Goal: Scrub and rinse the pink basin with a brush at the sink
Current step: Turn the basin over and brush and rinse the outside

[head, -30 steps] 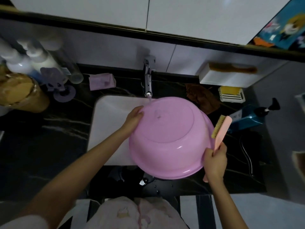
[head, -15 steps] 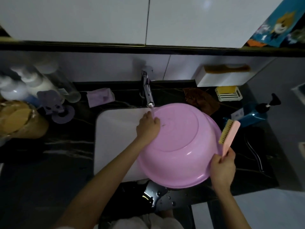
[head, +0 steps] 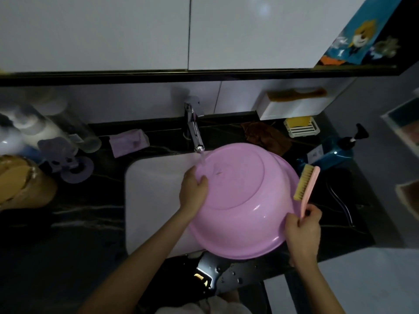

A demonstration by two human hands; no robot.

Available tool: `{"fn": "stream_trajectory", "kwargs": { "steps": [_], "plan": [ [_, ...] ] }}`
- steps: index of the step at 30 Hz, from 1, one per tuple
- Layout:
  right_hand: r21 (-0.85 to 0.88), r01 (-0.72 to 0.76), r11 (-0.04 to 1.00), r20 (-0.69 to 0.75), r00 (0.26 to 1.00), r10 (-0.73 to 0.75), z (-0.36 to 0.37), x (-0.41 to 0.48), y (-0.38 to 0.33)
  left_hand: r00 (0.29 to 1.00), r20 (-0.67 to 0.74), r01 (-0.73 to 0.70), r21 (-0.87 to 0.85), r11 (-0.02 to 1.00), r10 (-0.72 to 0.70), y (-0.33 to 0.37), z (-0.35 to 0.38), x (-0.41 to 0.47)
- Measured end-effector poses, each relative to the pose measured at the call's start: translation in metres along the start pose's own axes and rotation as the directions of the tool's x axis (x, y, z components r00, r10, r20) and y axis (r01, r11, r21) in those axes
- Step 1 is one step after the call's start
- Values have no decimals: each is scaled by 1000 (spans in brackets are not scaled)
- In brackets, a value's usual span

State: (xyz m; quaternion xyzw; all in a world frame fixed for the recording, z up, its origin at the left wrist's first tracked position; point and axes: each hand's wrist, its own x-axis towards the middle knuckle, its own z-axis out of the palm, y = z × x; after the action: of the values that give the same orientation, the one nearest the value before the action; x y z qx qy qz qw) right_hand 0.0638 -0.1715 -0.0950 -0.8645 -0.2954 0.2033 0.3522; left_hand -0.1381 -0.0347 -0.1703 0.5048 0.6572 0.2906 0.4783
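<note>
Fingers of the right grip (head: 303, 232) are clenched round the handle of the brush (head: 307, 186). The brush stands with its bristles turned toward the right wall of the pink basin (head: 240, 200), just beside it; whether they touch I cannot tell. The left grip (head: 193, 189) grasps the basin's left wall, fingers curled against the plastic, right where the water stream (head: 202, 158) from the tap (head: 195, 130) lands.

The basin is held upside-down and tilted, underside toward the camera, over the right part of the white sink (head: 154, 200). Its near rim reaches over the front of the dark table (head: 68, 223), which carries water droplets there.

By my reading, the step in hand is rinsing the outside, with the brush idle. The next move probably calls for laying the bristles on the underside or turning the basin under the stream. Either needs a firm left hold on slippery plastic, with the runoff kept over the sink.

Counted:
- one basin
- one brush in hand
- one tap
- one stream
- one sink
- two hands

Further out:
- one blue pump bottle (head: 328, 152)
- one soap dish (head: 300, 130)
- one brown cloth (head: 267, 137)
- one purple block (head: 129, 141)
- one brownish comb (head: 297, 95) on a wall box

The bottles at far left are too blurred to count.
</note>
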Motion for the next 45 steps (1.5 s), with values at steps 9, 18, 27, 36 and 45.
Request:
{"fn": "stream_trajectory", "kwargs": {
  "steps": [9,18,27,36,45],
  "plan": [
    [64,-52,997,200,979,38,-11,47,-18,993,87,-88,46,995,83,-9,-6,15],
    [255,-128,958,-98,983,158,-12,21,-12,975,200,-47,-243,969,98,9,0,25],
    [155,-110,982,-220,965,142,6,5,1,863,388,490,-495,717,-323,-10,6,38],
    [166,-131,977,-260,950,171,15,1,6,907,392,345,-491,800,-151,13,4,65],
    [150,-150,977,-249,951,185,17,-4,7,944,326,229,-538,811,-51,15,-2,46]
  ]
}}
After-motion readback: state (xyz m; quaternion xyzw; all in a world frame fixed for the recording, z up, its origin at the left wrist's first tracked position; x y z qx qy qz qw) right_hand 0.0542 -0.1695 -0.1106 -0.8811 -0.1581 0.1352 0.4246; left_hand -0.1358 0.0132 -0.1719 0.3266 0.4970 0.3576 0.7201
